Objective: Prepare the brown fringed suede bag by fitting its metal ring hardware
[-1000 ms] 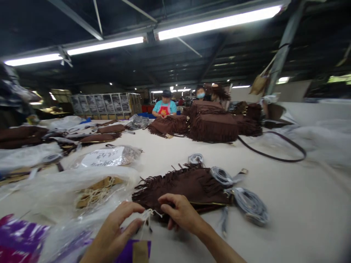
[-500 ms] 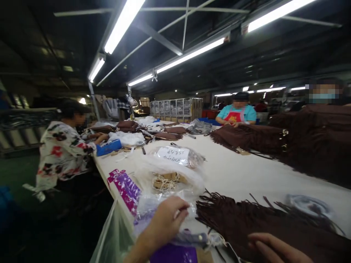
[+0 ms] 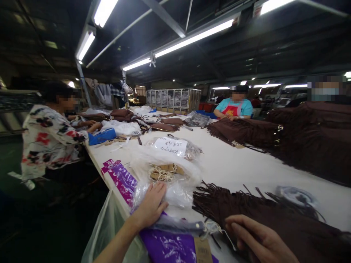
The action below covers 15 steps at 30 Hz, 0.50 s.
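Clear plastic (image 3: 178, 195) crinkles beneath the left hand (image 3: 152, 204), whose fingers lie extended, close together, gripping nothing visible. The right hand (image 3: 260, 239) curls loosely at the brown fringed piece (image 3: 263, 207); whether it pinches anything, I cannot tell. White strings (image 3: 213, 227) lie between the hands, near a tan tag (image 3: 203, 250) and purple packaging (image 3: 170, 243). Slick film likely slides and bunches, so light, even palm pressure suits it; the right fingertips are best kept free of strings and fringe, which could snag. Beyond sits a labelled clear bag (image 3: 171, 147).
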### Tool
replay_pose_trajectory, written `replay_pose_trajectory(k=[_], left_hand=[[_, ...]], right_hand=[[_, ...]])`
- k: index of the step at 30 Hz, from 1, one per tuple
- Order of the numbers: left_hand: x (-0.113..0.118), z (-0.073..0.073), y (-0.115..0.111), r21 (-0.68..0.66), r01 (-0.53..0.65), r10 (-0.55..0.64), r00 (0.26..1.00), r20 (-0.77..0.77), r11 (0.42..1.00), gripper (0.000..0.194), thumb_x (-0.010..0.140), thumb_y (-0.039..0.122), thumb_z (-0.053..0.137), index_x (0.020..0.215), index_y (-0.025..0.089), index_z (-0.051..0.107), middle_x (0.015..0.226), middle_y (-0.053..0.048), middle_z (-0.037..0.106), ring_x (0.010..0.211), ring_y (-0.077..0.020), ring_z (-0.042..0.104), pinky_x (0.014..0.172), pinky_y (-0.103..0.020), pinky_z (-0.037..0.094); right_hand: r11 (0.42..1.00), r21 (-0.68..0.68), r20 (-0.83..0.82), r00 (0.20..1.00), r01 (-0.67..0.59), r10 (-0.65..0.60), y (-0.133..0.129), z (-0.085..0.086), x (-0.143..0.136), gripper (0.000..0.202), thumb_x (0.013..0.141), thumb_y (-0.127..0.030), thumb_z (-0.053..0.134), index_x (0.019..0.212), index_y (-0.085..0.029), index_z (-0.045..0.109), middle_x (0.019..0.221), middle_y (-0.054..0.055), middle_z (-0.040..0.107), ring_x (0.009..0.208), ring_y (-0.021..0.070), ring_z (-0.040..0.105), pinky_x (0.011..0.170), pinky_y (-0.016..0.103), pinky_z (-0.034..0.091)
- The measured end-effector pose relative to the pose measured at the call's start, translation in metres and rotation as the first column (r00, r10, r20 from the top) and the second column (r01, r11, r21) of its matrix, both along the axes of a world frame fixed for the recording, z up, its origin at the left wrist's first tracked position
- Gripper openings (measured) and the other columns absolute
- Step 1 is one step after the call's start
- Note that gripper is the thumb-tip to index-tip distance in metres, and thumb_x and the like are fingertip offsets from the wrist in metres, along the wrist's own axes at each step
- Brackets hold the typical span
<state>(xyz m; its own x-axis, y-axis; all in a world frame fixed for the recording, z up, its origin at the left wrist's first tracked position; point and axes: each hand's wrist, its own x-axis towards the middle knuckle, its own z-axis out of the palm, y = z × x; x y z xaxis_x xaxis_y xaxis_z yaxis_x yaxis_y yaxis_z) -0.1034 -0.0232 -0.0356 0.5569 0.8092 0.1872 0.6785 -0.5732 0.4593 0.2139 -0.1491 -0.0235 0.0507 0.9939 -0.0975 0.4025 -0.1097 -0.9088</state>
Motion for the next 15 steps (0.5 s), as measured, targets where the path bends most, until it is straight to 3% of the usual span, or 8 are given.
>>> replay_pose_trajectory(k=[4, 10, 13, 15], left_hand=[[-0.005, -0.016, 0.006, 0.078, 0.019, -0.021, 0.999, 0.029, 0.997, 0.048, 0.095, 0.024, 0.037, 0.141, 0.016, 0.041, 0.149, -0.013, 0.036, 0.141, -0.0242, 0.028, 0.119, -0.051, 0.013], [-0.004, -0.016, 0.005, 0.059, -0.006, 0.002, 0.998, 0.059, 0.998, 0.047, 0.096, 0.025, 0.032, 0.141, 0.015, 0.042, 0.148, -0.014, 0.037, 0.14, -0.0245, 0.03, 0.118, -0.052, 0.014], [-0.002, -0.013, 0.003, 0.043, -0.012, 0.009, 0.997, 0.072, 0.999, 0.047, 0.096, 0.023, 0.033, 0.141, 0.016, 0.043, 0.149, -0.013, 0.037, 0.14, -0.0242, 0.03, 0.119, -0.051, 0.014], [-0.002, -0.011, 0.002, 0.036, -0.01, 0.006, 0.996, 0.086, 0.999, 0.047, 0.095, 0.023, 0.034, 0.14, 0.017, 0.044, 0.148, -0.013, 0.038, 0.14, -0.0245, 0.031, 0.119, -0.051, 0.014]], right_hand=[[0.994, 0.096, 0.109, 0.993, -0.045, 0.034, 0.027, 0.014, -0.018, 0.042, 0.083, -0.059, 0.051, 0.093, -0.022, 0.069, 0.064, 0.0, 0.057, 0.05, 0.0131, 0.049, 0.045, 0.021, 0.037], [0.951, 0.259, 0.292, 0.952, -0.169, 0.09, 0.08, 0.024, -0.049, 0.035, 0.088, -0.042, 0.042, 0.084, -0.02, 0.068, 0.061, 0.0, 0.059, 0.054, 0.0159, 0.053, 0.05, 0.024, 0.039], [0.922, 0.228, 0.473, 0.863, -0.313, 0.176, 0.089, 0.024, -0.06, 0.026, 0.087, -0.031, 0.048, 0.072, -0.018, 0.064, 0.062, 0.0, 0.061, 0.061, 0.0163, 0.058, 0.055, 0.024, 0.037], [0.911, 0.167, 0.64, 0.745, -0.378, 0.191, 0.09, 0.023, -0.064, 0.021, 0.087, -0.022, 0.053, 0.069, -0.018, 0.063, 0.069, 0.0, 0.064, 0.069, 0.0163, 0.061, 0.06, 0.023, 0.038]])
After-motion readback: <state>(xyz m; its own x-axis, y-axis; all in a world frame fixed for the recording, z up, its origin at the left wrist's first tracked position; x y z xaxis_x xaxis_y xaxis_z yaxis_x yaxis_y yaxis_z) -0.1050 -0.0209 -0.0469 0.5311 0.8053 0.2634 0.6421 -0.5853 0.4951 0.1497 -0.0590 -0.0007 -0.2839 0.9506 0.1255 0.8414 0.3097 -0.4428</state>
